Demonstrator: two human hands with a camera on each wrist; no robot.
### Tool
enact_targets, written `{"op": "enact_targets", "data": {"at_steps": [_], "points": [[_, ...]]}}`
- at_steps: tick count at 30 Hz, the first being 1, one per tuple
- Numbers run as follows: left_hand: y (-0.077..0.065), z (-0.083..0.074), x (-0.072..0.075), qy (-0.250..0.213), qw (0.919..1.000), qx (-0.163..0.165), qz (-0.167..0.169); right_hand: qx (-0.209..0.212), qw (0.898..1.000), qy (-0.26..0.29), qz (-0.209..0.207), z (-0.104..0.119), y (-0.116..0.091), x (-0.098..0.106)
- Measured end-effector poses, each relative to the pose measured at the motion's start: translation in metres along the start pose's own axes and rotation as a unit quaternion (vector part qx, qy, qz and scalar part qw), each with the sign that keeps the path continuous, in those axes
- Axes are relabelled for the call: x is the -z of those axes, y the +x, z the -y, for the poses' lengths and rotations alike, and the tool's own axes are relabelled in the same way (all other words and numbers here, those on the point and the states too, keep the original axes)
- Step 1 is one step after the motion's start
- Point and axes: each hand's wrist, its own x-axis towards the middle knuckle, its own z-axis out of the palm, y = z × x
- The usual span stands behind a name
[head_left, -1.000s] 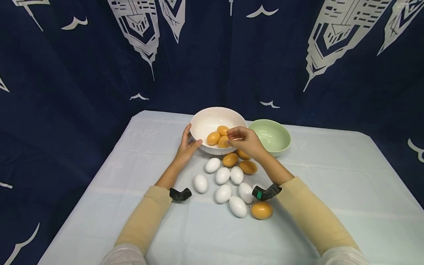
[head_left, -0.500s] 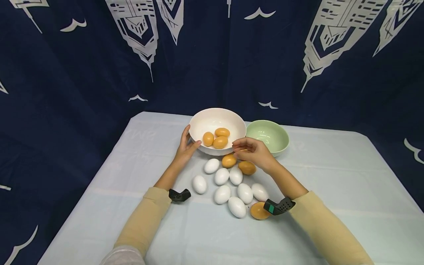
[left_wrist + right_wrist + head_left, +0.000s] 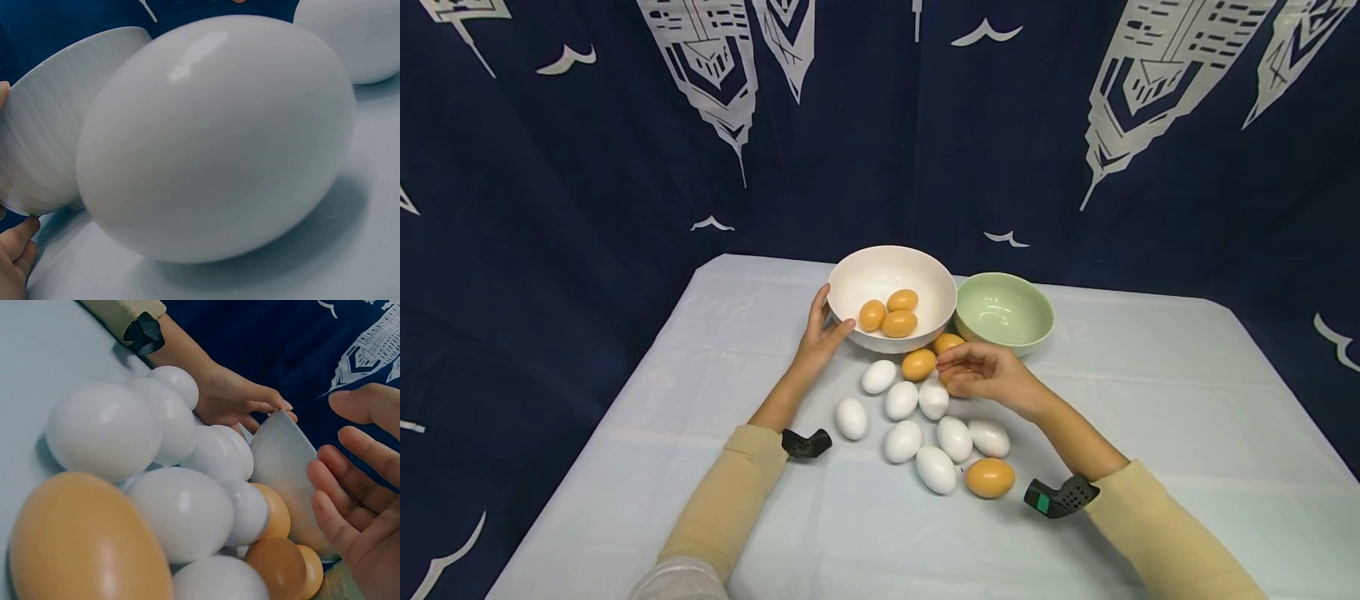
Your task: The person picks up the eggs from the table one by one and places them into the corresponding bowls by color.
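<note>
My left hand (image 3: pixel 816 340) grips the near left side of a white bowl (image 3: pixel 934 287), thumb at the rim and fingers (image 3: pixel 17 240) lower on its outside. Three brown eggs (image 3: pixel 898 323) lie in this bowl. Fingers loosely bent, my right hand (image 3: pixel 988 375) hovers over the brown eggs (image 3: pixel 918 364) on the table just in front of the bowls. It partly covers one of them; the right wrist view shows nothing in its grasp. Several white eggs (image 3: pixel 902 442) lie between my forearms, one (image 3: pixel 219 137) looming large in the left wrist view.
A green bowl (image 3: pixel 1003 308) with nothing in it stands against the white bowl's right side. Another brown egg (image 3: pixel 990 477) lies nearest me, beside the white ones. A pale cloth (image 3: pixel 700 375) covers the table, and a dark blue printed curtain (image 3: pixel 865 125) hangs behind it.
My right hand has moved from inside the white bowl's near edge down and right to the brown eggs on the table. The eggs in that bowl have shifted slightly. My left hand stays put.
</note>
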Motion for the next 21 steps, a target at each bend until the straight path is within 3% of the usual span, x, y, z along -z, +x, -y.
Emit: {"op": "enact_targets", "data": {"at_steps": [2,9,21], "points": [[0.0,0.0,0.0,0.003,1.0,0.002,0.0,0.001,1.0,0.005,0.022,-0.001,-0.005,0.002],[0.012,0.028,0.006,-0.001,1.0,0.002,-0.003,0.001,0.994,0.011,0.106,-0.005,-0.019,0.011],[0.013,0.033,0.004,0.01,0.9997,-0.015,-0.016,-0.002,0.972,0.031,0.232,-0.002,-0.038,0.02]]}}
